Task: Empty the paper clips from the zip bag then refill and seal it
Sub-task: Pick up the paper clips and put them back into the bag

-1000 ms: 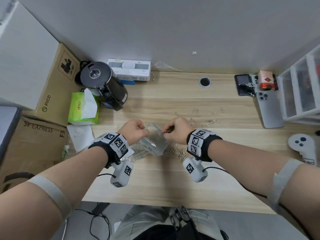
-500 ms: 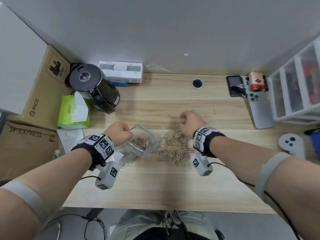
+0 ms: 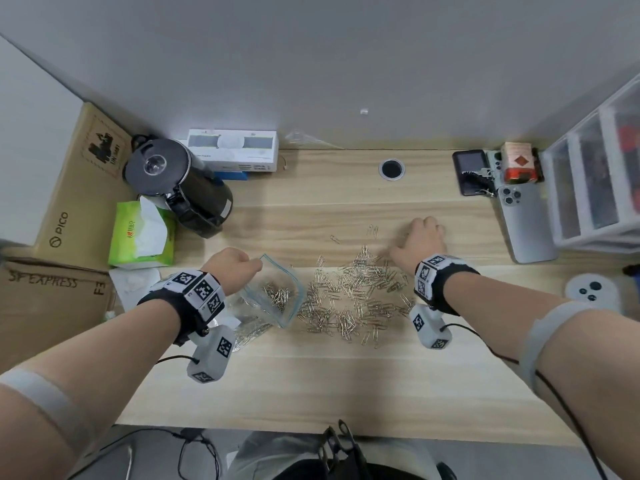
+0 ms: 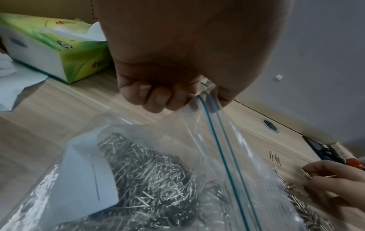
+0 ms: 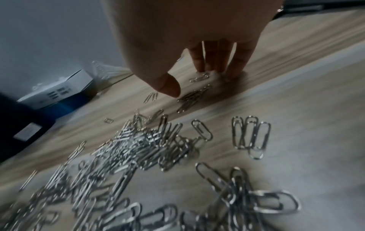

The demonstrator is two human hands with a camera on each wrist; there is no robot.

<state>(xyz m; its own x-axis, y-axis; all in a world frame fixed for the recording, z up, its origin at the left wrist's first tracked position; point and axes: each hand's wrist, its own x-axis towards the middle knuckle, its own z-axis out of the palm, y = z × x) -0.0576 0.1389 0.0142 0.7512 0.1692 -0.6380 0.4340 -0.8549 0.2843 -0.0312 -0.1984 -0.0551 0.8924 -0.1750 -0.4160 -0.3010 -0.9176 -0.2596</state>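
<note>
We are holding the zip bag (image 3: 273, 294) up by its rim with our left hand (image 3: 231, 268), fingers (image 4: 158, 97) curled tight and pinching the blue-striped zip edge, so the mouth is gaping toward three o'clock. A small clump of paper clips is sitting inside the bag, and through the clear plastic the left wrist view is showing a second packet of clips (image 4: 150, 179) with a white label lying under it.

Our right hand (image 3: 420, 242) is reaching to about one o'clock of the desk's middle, palm down, fingers (image 5: 219, 59) straight and spread, their tips touching the wooden desk (image 3: 346, 375) among a few stray clips; it is grasping nothing. The loose paper clips (image 3: 353, 299) are lying scattered between our two wrists, just at three o'clock of the bag's mouth.

A black kettle (image 3: 180, 181) and a green tissue pack (image 3: 140, 235) are sitting at ten o'clock, a phone (image 3: 526, 223) at two o'clock beside a set of plastic drawers (image 3: 595, 188).
</note>
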